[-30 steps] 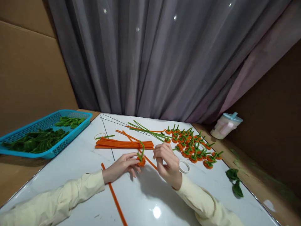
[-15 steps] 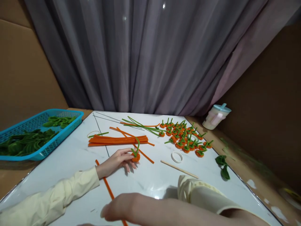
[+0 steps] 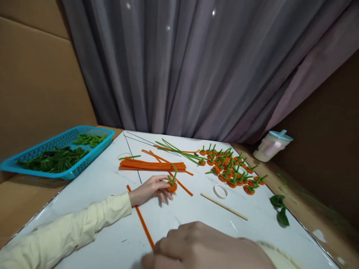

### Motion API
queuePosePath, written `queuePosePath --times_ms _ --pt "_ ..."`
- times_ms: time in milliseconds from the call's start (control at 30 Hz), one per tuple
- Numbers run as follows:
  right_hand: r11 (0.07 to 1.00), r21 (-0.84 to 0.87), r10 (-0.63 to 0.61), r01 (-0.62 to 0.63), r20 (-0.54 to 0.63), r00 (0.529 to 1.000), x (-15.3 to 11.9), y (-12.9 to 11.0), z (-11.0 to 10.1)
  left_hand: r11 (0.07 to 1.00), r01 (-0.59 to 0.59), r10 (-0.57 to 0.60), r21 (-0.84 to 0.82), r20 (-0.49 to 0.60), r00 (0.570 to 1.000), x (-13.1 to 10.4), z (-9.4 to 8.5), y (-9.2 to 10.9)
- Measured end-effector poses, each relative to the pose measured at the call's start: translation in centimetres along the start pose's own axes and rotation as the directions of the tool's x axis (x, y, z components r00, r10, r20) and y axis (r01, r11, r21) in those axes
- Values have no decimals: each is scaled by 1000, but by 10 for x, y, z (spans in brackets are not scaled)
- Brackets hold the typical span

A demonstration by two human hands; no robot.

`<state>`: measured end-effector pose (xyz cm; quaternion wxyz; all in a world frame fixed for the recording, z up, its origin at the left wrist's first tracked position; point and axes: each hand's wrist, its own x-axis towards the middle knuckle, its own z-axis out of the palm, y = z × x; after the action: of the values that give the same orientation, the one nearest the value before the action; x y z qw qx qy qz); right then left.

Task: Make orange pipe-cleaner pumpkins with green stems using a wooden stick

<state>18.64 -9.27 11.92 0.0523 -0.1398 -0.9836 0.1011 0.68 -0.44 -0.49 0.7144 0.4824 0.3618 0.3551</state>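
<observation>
My left hand (image 3: 154, 188) is closed in a pinch on a small orange pipe-cleaner pumpkin (image 3: 172, 186) with green leaves and a looped green stem. An orange pipe cleaner (image 3: 144, 224) passes beneath my left wrist and runs down to the right hand's fingers. Close to the camera, my right hand (image 3: 202, 244) shows its back with the fingers curled; the fingertips are hidden, so anything in them cannot be made out. Just beyond the left hand lies a bundle of orange pipe cleaners (image 3: 153, 164), with loose green pipe cleaners (image 3: 179, 152) behind it.
Many finished little pumpkins (image 3: 224, 179) stand at the right. Nearer are a white ring (image 3: 220, 191), a wooden stick (image 3: 224, 206) and dark green leaf pieces (image 3: 280, 211). A blue basket (image 3: 74, 172) holds green pieces at the left. A lidded cup (image 3: 273, 145) stands far right.
The view has turned left, so the table appears shifted right. My right hand has gone from a stretched finger to curled fingers lower on the table. My left hand keeps its pumpkin.
</observation>
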Motion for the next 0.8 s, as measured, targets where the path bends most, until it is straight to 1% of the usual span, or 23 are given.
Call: queuePosePath --times_ms 33,100,133,167,200,233,267,300,367,433,467,567,600,667,733,800 --pt "996 -81 38 -37 7 999 4 2 17 1000 -2 2 2 7 1000 0 0 0" --pt "973 -211 91 -92 -15 996 8 8 63 1000 -6 6 8 20 1000 0 0 0" --pt "967 -255 22 -31 -38 999 8 12 86 1000 -10 9 10 25 1000 0 0 0" --pt "949 -314 -7 -21 -86 996 7 16 106 1000 -13 13 12 29 999 0 0 0" --pt "933 -357 -11 -40 -141 990 5 20 121 1000 -17 17 12 30 999 -1 1 0" --pt "923 -380 -17 -50 -171 985 4 24 130 1000 -21 21 12 32 999 -2 1 1" --pt "915 -398 1 -72 -177 984 2 28 133 1000 -29 29 8 32 999 -2 2 1" --pt "903 -415 31 -108 -189 982 0 32 131 999 -39 39 -2 31 999 -4 3 2" --pt "863 -455 129 -220 -223 966 -4 41 118 997 -65 66 -36 22 998 -6 6 4" --pt "811 -470 259 -348 -245 934 -10 53 103 992 -101 101 -73 -2 995 -10 9 6" --pt "792 -465 328 -396 -224 918 -13 59 96 990 -114 113 -87 -15 993 -11 11 7" --pt "772 -428 451 -469 -150 880 -26 77 80 984 -124 122 -128 -18 992 -16 18 5" --pt "761 -411 492 -501 -138 860 -32 82 76 983 -114 115 -144 -1 993 -17 20 3" --pt "719 -391 571 -575 -140 809 -44 91 69 985 -61 73 -160 67 995 -19 26 -2" --pt "668 -377 643 -641 -140 753 -56 99 63 992 23 -5 -126 147 989 -20 31 -8" --pt "610 -374 721 -698 -103 685 -67 105 59 995 81 -67 -64 185 980 -19 33 -12"
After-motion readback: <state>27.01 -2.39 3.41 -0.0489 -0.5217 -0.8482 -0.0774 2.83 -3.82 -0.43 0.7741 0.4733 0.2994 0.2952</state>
